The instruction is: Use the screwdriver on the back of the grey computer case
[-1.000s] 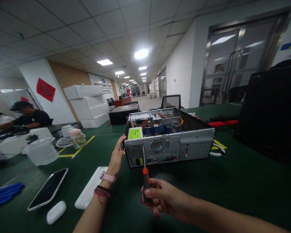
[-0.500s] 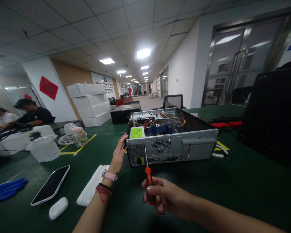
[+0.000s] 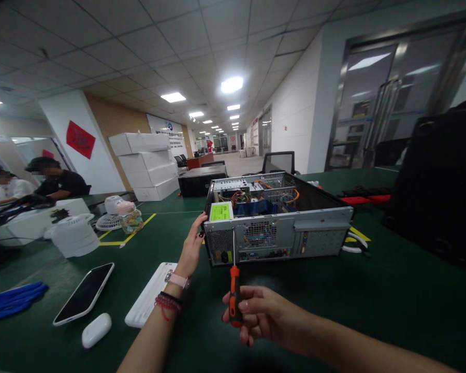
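An opened desktop computer case (image 3: pixel 274 235) lies flat on the green table with its rear panel facing me. My left hand (image 3: pixel 191 246) grips its left rear corner, thumb by the panel and the other fingers along the side. In my right hand (image 3: pixel 256 313) is a screwdriver (image 3: pixel 235 295) with an orange and black handle, held between thumb and fingers. Its shaft points up and away to the rear panel, beside the power supply (image 3: pixel 220 211) with the green label. Whether the tip sits in a screw is too small to tell.
Left of my arm lie a white power bank (image 3: pixel 149 298), a phone (image 3: pixel 86 292), a white earphone case (image 3: pixel 97 330) and blue gloves (image 3: pixel 13 300). Small fans and a bottle (image 3: pixel 130 217) stand farther back. A large black panel (image 3: pixel 431 197) rises at right. Two people sit at far left.
The screwdriver handle has turned in my right hand and shifted slightly left, and the fingers have loosened a little. My left hand stays on the case. The whole view has shifted slightly.
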### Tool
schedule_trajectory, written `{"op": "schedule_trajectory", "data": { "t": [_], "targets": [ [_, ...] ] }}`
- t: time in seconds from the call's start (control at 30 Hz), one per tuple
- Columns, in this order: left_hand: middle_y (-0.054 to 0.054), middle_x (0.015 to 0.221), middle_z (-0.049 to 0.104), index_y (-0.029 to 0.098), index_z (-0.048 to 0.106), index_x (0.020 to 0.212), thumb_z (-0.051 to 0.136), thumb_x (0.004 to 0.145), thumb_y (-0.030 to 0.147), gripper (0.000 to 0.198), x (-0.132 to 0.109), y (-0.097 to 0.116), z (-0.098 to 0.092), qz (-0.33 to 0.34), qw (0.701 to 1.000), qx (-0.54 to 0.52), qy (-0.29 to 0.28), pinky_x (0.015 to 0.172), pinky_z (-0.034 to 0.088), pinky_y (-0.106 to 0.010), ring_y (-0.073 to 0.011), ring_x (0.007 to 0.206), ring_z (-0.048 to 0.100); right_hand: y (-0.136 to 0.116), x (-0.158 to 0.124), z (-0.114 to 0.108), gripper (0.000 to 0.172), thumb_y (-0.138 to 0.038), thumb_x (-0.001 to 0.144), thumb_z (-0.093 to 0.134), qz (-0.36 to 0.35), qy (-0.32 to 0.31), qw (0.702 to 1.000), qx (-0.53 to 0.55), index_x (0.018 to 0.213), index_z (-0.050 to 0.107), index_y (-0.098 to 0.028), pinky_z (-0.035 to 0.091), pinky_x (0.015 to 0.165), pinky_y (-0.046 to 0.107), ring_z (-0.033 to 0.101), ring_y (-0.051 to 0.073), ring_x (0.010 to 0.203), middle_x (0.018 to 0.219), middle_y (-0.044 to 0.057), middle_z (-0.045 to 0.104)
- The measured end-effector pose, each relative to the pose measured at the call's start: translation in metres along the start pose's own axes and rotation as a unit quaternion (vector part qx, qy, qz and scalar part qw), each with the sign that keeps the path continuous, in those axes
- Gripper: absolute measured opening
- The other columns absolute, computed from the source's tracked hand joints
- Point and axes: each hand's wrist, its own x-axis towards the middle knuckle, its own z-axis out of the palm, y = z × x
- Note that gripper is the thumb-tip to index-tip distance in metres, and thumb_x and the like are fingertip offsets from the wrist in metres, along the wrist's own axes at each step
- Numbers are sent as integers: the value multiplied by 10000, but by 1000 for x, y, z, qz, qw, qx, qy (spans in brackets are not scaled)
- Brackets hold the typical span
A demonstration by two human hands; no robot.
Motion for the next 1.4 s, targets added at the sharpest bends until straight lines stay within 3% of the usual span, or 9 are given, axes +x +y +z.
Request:
{"op": "schedule_trajectory", "data": {
  "t": [0.27, 0.57, 0.7, 0.87, 1.07, 1.4],
  "targets": [
    [-61, 1462, 330, 221, 402, 1311, 338, 903, 388, 445, 0, -3, 0, 3, 1000, -2, 0, 1115, 252, -373, -209, 1367, 276, 1, 0, 0, 422, -332, 608, 773, -8, 57, 998, -30, 901, 535, -144, 359, 541, 218, 512, 55, 536, 746, 6, 622],
    [-63, 1462, 331, 224, 402, 1316, 339, 901, 393, 452, 0, -2, 0, 1, 1000, 0, 1, 1118, 245, -381, -213, 1370, 270, 2, 0, 0, 395, -363, 602, 764, 15, 59, 998, -33, 830, 501, -177, 297, 502, 217, 427, 42, 484, 599, -84, 466],
    [-64, 1456, 344, 218, 414, 1309, 347, 893, 415, 464, 0, 0, 0, -1, 1000, -1, 5, 1121, 241, -382, -216, 1367, 277, 4, 1, 0, 396, -355, 590, 771, 25, 70, 997, -30, 813, 496, -178, 296, 503, 219, 441, 48, 501, 619, -77, 477],
    [-70, 1456, 343, 212, 413, 1309, 348, 892, 420, 471, -1, 1, 0, -4, 1000, -1, 6, 1119, 245, -381, -217, 1367, 277, -1, -1, 2, 354, -380, 658, 711, 8, 61, 996, -65, 868, 522, -168, 296, 487, 225, 412, 44, 489, 770, 10, 636],
    [-64, 1459, 340, 222, 412, 1311, 343, 893, 421, 468, 0, 1, 0, 0, 1000, 5, 6, 1115, 253, -387, -222, 1366, 279, 2, 0, -3, 313, -376, 690, 658, 10, 49, 997, -62, 888, 537, -165, 308, 493, 226, 430, 52, 462, 668, -8, 616],
    [-62, 1465, 328, 223, 405, 1315, 345, 897, 394, 456, -1, -1, 0, -5, 1000, -4, 3, 1103, 275, -377, -222, 1367, 276, 4, 4, -7, 374, -154, 609, 501, 6, -13, 1000, 2, 973, 580, -120, 387, 545, 216, 540, 63, 525, 849, 58, 661]
  ]
}}
